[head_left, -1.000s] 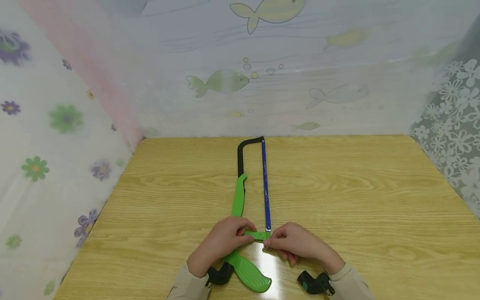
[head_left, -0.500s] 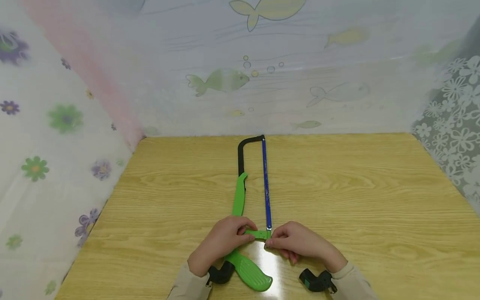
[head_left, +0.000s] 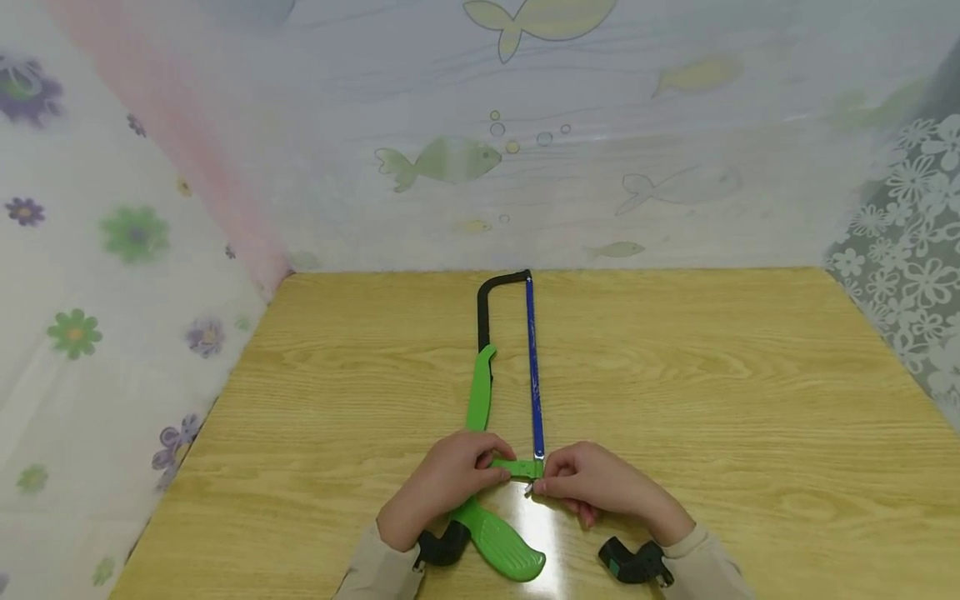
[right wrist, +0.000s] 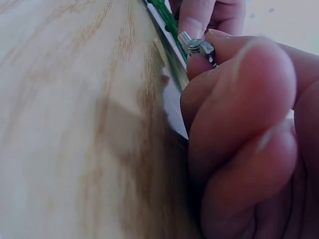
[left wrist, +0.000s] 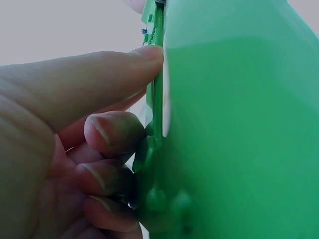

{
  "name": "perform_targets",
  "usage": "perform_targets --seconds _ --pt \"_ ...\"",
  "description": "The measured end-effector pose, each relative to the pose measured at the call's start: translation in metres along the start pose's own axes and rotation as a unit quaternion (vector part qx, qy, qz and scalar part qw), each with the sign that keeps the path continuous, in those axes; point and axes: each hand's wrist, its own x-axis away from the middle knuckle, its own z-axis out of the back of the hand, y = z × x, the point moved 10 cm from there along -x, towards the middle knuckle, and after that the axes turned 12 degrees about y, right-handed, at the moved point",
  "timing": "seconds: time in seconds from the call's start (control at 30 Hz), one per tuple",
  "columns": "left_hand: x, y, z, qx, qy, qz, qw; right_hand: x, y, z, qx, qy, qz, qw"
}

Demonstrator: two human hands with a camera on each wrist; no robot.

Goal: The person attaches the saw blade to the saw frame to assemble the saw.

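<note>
While the green handle (head_left: 504,546) lies nearest, with the hacksaw (head_left: 480,396) flat on the table (head_left: 712,375), the right hand (head_left: 596,479) pinches a small metal fastener (right wrist: 200,49) and the left hand (head_left: 453,475) pinches the green crosspiece (head_left: 525,470) just beyond. That fastener looks easy to lose hold of — slick, caught only by fingertips — and if the crosspiece tipped under uneven pressure, the blue blade (head_left: 535,375) might slacken or twist, right up to the black arm (head_left: 483,321) at the far end.
</note>
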Motion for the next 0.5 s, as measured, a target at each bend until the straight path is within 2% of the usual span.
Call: perform_targets --seconds 0.5 --pt "-0.0007 0.0004 0.0022 -0.008 0.004 0.004 0.9999 0.0000 -0.0013 0.0014 -0.001 0.002 -0.007 1.000"
